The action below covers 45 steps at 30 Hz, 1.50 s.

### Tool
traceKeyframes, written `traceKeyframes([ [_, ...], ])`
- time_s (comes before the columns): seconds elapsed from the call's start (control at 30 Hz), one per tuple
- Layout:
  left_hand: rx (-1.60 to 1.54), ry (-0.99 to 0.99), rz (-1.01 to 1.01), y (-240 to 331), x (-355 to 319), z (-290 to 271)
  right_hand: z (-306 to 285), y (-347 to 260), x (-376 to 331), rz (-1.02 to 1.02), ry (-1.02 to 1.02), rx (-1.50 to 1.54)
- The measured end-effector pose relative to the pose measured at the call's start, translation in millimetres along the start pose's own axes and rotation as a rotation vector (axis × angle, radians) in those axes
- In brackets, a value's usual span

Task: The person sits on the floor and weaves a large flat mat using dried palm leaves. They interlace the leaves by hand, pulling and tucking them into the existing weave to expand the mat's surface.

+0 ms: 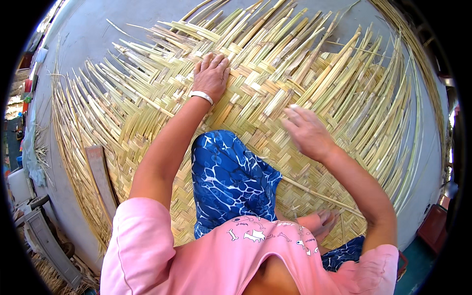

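Note:
A large woven mat of flat yellow-green reed strips (255, 93) lies spread on the grey floor, its loose strip ends fanning out at the far side and left. My left hand (212, 73), with a white band at the wrist, presses flat on the woven strips near the mat's far edge. My right hand (307, 130) hovers just above the weave further right, fingers apart and a little blurred, holding nothing. My knee in blue patterned cloth (226, 177) rests on the mat between my arms.
A flat wooden slat (102, 179) lies on the mat's left edge. A single thin strip (319, 195) crosses the weave near my bare foot (319, 223). Grey floor (88, 29) surrounds the mat; clutter and containers line the far left rim.

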<state>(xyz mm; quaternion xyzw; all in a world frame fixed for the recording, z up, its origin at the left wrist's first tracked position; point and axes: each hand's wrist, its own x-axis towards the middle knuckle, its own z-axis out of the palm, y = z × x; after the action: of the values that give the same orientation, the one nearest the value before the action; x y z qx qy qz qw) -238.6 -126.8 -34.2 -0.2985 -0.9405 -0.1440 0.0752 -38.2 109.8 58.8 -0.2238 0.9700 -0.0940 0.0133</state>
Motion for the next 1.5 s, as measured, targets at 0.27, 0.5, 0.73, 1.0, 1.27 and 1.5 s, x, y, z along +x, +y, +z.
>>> traceKeyframes([
  [0.27, 0.285, -0.319, 0.061, 7, 17, -9, -148, 33, -222, 0.355, -0.320, -0.142],
  [0.5, 0.551, -0.727, 0.079, 76, 26, -38, -131, -2, -362, 1.288, 0.021, 0.891],
  [0.73, -0.188, -0.590, 0.681, 296, 4, -24, 11, 11, -410, 1.340, 1.087, 1.873],
  [1.0, -0.124, -0.859, 0.948, 488, 2, 32, 18, 51, -415, 1.106, 1.408, 1.965],
  [1.27, -0.024, -1.165, 0.975, 514, 22, 52, -7, 40, -423, 1.012, 1.150, 1.779],
  [1.5, 0.044, -0.844, 0.693, 513, -5, 16, -12, 79, -405, 1.044, 1.026, 1.746],
])
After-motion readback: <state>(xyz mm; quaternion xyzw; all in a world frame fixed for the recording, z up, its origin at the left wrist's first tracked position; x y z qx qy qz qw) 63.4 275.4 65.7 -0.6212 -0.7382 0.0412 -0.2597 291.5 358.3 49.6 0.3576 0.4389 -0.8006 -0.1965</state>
